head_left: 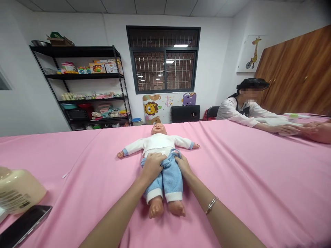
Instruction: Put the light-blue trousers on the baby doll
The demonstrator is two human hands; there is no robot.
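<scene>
A baby doll (158,129) lies on its back on the pink cloth, feet toward me and arms spread. It wears a white top (158,141) with blue cuffs and light blue pants (172,177) with white hems. My left hand (154,164) is closed on the front of the pants near the waistband. At the other side of the waist, my right hand (183,164) grips the pants' edge, its fingers partly hidden by the fabric. A loop of blue waistband stands up between the hands. The doll's bare feet stick out below the hems.
A cream bottle (20,191) and a dark phone (24,225) lie at the near left of the pink-covered table (103,193). At the right, another person (243,103) handles a second doll (320,131). Black shelves (85,75) stand behind on the left.
</scene>
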